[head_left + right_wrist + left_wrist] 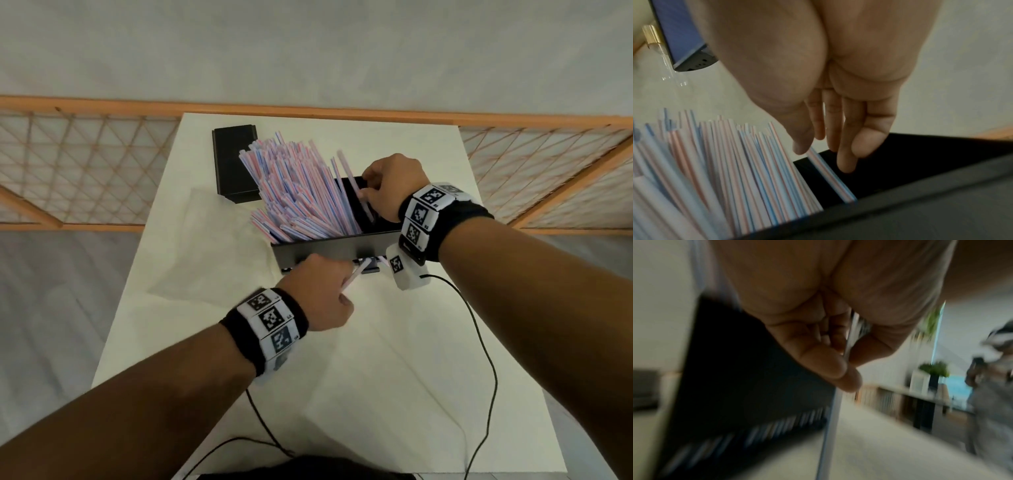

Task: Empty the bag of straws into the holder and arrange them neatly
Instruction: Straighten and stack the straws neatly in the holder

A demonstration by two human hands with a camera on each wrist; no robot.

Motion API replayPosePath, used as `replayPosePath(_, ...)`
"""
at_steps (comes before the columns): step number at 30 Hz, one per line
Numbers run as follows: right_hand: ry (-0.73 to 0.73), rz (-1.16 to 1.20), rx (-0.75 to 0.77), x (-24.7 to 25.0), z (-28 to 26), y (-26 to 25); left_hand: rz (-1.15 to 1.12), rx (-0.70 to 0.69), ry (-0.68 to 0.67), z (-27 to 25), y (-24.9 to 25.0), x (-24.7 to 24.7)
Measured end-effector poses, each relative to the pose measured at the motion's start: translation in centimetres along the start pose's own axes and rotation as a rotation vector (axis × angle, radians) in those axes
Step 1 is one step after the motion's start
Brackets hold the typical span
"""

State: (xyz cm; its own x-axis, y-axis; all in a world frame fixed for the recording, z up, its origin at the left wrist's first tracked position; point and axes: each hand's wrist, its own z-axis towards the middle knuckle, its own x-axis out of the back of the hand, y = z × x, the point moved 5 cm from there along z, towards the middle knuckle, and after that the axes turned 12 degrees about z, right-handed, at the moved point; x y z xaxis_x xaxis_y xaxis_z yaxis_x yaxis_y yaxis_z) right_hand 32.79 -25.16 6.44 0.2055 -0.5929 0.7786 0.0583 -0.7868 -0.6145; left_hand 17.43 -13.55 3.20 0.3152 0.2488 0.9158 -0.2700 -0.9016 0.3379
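Observation:
A black holder (329,245) stands mid-table with a thick bundle of red-and-blue striped straws (298,192) leaning out to its left. Its right part is nearly bare. My right hand (364,192) is over that part and pinches a single straw (352,181) that slants down into it. The right wrist view shows the right hand (818,151) with this straw (830,175) running from thumb and fingers into the holder (920,162). My left hand (344,293) is just in front of the holder and pinches another straw (356,274). The blurred left wrist view shows the left hand (846,360) with this straw (830,426) between thumb and finger.
A black lid (233,161) lies at the back left of the white table (376,377). A clear plastic bag (205,246) lies flat to the left of the holder. Black cables (479,342) run over the near table. A wooden lattice rail (85,164) stands behind.

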Motion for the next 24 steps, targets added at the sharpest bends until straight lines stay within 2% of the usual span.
replayPosePath(3,0.026,0.079,0.030,1.2,-0.8,0.0,-0.260,-0.048,0.309,-0.3,1.4,6.5)
replayPosePath(6,-0.043,0.331,0.066,2.9,-2.8,-0.7,-0.399,0.063,0.608,0.0,0.1,11.2)
replayPosePath(8,-0.137,0.488,0.144,3.8,-4.5,-1.9,-0.499,0.116,0.700,0.9,-1.1,12.7)
replayPosePath(9,-0.172,0.492,0.197,4.2,-5.1,-2.5,-0.537,0.130,0.714,1.6,-1.6,12.9)
replayPosePath(11,-0.184,0.389,0.293,4.3,-5.7,-3.4,-0.587,0.163,0.709,2.7,-2.2,12.8)
replayPosePath(13,-0.119,0.258,0.344,4.1,-5.4,-3.8,-0.628,0.198,0.697,3.4,-2.1,12.3)
replayPosePath(16,-0.034,0.155,0.333,3.5,-4.1,-3.1,-0.601,0.288,0.686,3.5,-2.0,11.0)
replayPosePath(18,-0.014,0.090,0.251,3.2,-2.9,-1.8,-0.457,0.283,0.555,3.8,-1.5,9.5)
replayPosePath(21,-0.031,-0.019,0.103,2.3,-1.4,0.2,-0.069,0.133,0.172,4.8,0.4,5.4)
replayPosePath(22,-0.051,-0.050,0.073,1.9,-1.2,0.5,0.024,0.095,0.099,4.9,0.8,4.4)
replayPosePath(24,-0.089,-0.099,0.034,1.3,-0.8,0.8,0.144,0.060,0.073,5.1,0.9,3.4)
